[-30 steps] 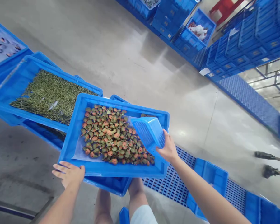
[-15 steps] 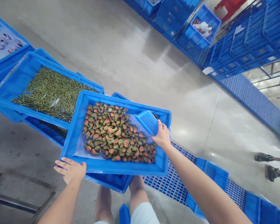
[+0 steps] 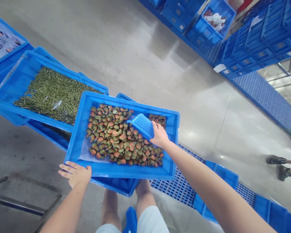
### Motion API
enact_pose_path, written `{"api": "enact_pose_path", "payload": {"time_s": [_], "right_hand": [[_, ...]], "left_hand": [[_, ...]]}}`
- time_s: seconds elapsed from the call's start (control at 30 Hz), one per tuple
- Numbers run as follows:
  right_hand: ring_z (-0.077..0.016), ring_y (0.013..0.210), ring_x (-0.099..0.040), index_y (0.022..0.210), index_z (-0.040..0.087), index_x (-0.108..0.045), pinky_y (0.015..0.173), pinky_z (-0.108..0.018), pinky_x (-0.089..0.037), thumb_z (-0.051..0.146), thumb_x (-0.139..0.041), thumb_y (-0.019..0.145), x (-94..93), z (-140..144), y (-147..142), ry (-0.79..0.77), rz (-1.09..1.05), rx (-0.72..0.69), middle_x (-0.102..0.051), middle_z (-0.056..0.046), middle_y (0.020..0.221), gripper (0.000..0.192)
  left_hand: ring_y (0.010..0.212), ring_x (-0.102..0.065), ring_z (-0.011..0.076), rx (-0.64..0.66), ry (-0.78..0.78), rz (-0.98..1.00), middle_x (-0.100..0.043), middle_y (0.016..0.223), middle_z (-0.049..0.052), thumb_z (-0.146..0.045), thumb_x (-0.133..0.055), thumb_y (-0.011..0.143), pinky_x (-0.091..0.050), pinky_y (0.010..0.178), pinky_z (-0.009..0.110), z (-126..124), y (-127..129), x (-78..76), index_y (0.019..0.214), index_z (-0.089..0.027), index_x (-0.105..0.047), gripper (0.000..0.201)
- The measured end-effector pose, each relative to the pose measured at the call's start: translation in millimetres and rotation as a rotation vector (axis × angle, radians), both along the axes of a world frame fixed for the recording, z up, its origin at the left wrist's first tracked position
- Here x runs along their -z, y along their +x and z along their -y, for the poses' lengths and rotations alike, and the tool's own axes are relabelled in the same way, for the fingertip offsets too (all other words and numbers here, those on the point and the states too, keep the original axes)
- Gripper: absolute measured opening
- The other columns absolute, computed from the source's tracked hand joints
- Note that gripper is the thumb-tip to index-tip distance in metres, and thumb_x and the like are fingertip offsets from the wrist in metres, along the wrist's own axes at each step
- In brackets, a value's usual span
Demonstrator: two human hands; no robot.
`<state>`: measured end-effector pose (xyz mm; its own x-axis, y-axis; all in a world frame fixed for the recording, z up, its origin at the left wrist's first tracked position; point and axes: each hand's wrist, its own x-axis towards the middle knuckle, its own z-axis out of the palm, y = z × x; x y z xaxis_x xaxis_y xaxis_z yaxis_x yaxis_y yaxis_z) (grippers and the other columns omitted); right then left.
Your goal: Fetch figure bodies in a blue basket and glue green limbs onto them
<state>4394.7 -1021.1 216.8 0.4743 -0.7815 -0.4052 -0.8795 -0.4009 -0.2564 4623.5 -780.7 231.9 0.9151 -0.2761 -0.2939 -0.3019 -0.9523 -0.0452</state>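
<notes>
A blue perforated scoop [image 3: 142, 125] is gripped at its near end by my right hand [image 3: 159, 134]. The scoop is tilted above the pile, its far end pointing left. Beneath it, small green-and-orange painted pieces [image 3: 116, 136] lie heaped in a blue crate [image 3: 131, 172], partly on a whitish sheet [image 3: 87, 151]. My left hand [image 3: 76, 173] rests against the crate's near left corner with its fingers spread outward, and nothing is held in it. Another blue crate shows partly under this one.
To the left, a blue crate [image 3: 5, 89] contains many small green pieces [image 3: 55, 94]. Stacked blue crates [image 3: 259, 48] stand at the upper right beside perforated blue pallets [image 3: 264, 94]. A metal frame [image 3: 19, 205] is at lower left. Another person's shoes [image 3: 281, 166] appear at right.
My right hand has carried the scoop leftward, away from the crate's right end, uncovering pieces there. My left hand stays at the corner. The view has shifted slightly.
</notes>
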Motion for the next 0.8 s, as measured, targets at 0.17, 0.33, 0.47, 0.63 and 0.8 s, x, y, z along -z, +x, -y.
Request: {"api": "enact_pose_path", "payload": {"time_s": [0.17,0.33,0.47,0.63,0.8], "right_hand": [[-0.0246,0.103,-0.050,0.128,0.018,-0.036,0.084,-0.043,-0.044,0.035,-0.056,0.082,8.4,18.4,-6.2,0.056,-0.013,-0.085,-0.045,-0.011,0.123,0.053],[-0.0240,0.102,-0.051,0.123,0.018,-0.042,0.085,-0.045,-0.043,0.034,-0.053,0.085,15.3,40.2,-0.3,0.026,-0.005,-0.071,-0.048,-0.010,0.119,0.042],[-0.0289,0.112,-0.043,0.123,0.016,-0.043,0.095,-0.051,-0.031,0.023,-0.060,0.078,4.8,35.6,7.0,-0.061,0.062,0.025,-0.047,-0.012,0.122,0.049],[-0.0284,0.132,-0.012,0.130,0.017,-0.032,0.105,-0.053,-0.005,0.030,-0.057,0.076,-10.2,-26.1,7.2,-0.129,0.249,0.260,-0.024,-0.013,0.141,0.061],[-0.0271,0.125,-0.029,0.120,0.014,-0.042,0.101,-0.048,-0.027,0.029,-0.054,0.079,12.3,-119.3,-7.9,0.044,0.403,0.617,-0.039,-0.015,0.130,0.046]], "left_hand": [[0.131,0.005,0.0417,0.009,0.002,0.014,-0.009,0.139,0.040,-0.023,-0.038,0.077,-0.007,0.105,0.055,-1.2,-0.2,2.1,0.131,0.018,-0.007,0.074],[0.131,0.006,0.0415,0.026,-0.006,0.018,-0.007,0.139,0.040,-0.021,-0.037,0.078,-0.006,0.105,0.053,-4.5,0.7,4.6,0.131,0.018,-0.007,0.072],[0.131,0.006,0.0418,0.008,-0.036,0.020,-0.005,0.140,0.038,-0.024,-0.039,0.078,-0.011,0.104,0.057,-4.6,0.0,5.1,0.133,0.014,-0.004,0.075],[0.132,0.002,0.0417,-0.018,-0.094,0.027,-0.004,0.143,0.034,-0.027,-0.044,0.077,-0.016,0.102,0.059,-8.1,-0.4,1.9,0.135,0.009,-0.003,0.080],[0.134,-0.002,0.0357,0.055,-0.195,-0.074,-0.008,0.144,0.031,-0.026,-0.042,0.082,-0.014,0.106,0.053,-5.8,6.1,-8.7,0.133,0.006,-0.021,0.064]]}}
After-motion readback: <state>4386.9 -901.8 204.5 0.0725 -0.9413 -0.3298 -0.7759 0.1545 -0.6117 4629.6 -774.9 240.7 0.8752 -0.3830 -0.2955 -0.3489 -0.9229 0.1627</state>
